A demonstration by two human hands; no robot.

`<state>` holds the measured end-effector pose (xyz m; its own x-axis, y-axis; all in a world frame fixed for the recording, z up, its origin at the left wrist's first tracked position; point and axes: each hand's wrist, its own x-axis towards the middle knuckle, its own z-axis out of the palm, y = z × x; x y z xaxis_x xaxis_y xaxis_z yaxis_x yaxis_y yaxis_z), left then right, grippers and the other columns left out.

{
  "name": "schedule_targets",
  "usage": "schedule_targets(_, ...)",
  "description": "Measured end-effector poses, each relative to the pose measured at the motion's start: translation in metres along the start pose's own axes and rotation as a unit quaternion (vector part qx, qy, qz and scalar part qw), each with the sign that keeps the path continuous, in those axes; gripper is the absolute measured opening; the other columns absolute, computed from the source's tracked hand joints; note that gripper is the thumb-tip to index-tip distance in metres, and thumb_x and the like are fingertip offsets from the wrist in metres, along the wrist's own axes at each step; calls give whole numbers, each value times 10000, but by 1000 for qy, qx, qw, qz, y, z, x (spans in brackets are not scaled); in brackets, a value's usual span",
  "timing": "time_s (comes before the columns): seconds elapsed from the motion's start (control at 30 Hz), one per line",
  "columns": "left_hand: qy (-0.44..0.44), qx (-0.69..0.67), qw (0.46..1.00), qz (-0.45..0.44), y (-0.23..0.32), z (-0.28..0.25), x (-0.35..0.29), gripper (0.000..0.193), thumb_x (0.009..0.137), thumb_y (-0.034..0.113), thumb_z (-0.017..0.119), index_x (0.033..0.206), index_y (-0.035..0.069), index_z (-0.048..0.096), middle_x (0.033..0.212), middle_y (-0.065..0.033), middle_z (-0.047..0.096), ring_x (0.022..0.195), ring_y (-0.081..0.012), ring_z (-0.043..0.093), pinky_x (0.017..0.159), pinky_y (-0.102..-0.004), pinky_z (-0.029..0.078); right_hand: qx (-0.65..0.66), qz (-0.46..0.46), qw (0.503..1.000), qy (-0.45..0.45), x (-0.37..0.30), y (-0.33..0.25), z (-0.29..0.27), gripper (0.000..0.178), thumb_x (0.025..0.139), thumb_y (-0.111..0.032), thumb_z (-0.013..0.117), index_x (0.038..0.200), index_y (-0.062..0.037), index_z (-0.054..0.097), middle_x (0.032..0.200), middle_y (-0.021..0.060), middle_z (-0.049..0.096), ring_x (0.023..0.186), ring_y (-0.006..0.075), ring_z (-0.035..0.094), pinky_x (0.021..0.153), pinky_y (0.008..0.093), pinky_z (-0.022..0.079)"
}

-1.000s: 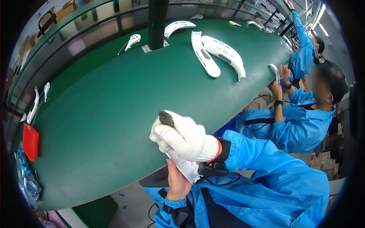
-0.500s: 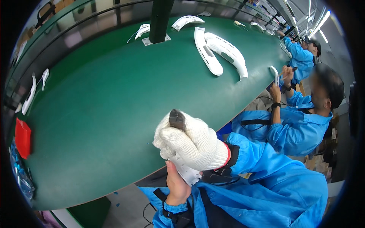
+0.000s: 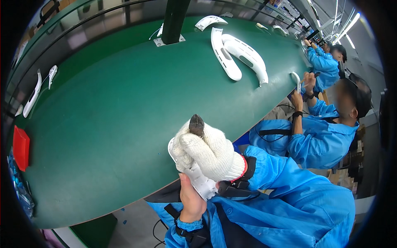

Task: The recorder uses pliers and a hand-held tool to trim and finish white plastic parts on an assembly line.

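Near the table's front edge, my bare left hand (image 3: 191,202) is closed around the lower side of a white plastic shell (image 3: 199,180), its thumb lying along the shell. My right hand (image 3: 211,153), in a white knitted glove with a red cuff edge, is a fist just above, against the upper part of the shell. Out of the top of that fist sticks the dark end of a tool (image 3: 197,125); the rest of it is hidden in the glove, so its kind cannot be made out. The glove also covers much of the shell.
Two curved white shells (image 3: 244,56) lie on the green table (image 3: 99,124), near a dark post (image 3: 175,22). Smaller white parts (image 3: 33,97) and a red bin (image 3: 20,148) are at the left. A co-worker in blue (image 3: 322,136) sits close on the right.
My gloved fist has shifted slightly and turned, so the dark tool end tilts differently. More of the white shell shows beside the glove. The whole view has moved a little.
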<state>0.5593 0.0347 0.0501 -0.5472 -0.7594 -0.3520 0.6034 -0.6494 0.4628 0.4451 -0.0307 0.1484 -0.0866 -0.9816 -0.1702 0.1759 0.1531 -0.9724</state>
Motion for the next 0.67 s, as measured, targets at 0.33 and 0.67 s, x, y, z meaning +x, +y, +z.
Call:
schedule_targets(0.33,-18,-3,1000,-13,2,-5,-4,655,1061,569,300,1486,72,337,1304,-116,590,1034,-250,662,776,-378,558,8,-7,999,32,-1,5,4,208,1035,-210,534,1017,-5,572,753,53,592,607,98,555,546,267,471)
schedule_targets(0.67,33,1,999,3,1,-1,-4,694,1073,532,305,1564,49,220,1539,-134,419,1390,-296,453,1157,-428,356,-52,40,995,71,3,-2,19,195,1023,-217,570,1056,-26,587,809,74,648,622,85,571,553,259,477)
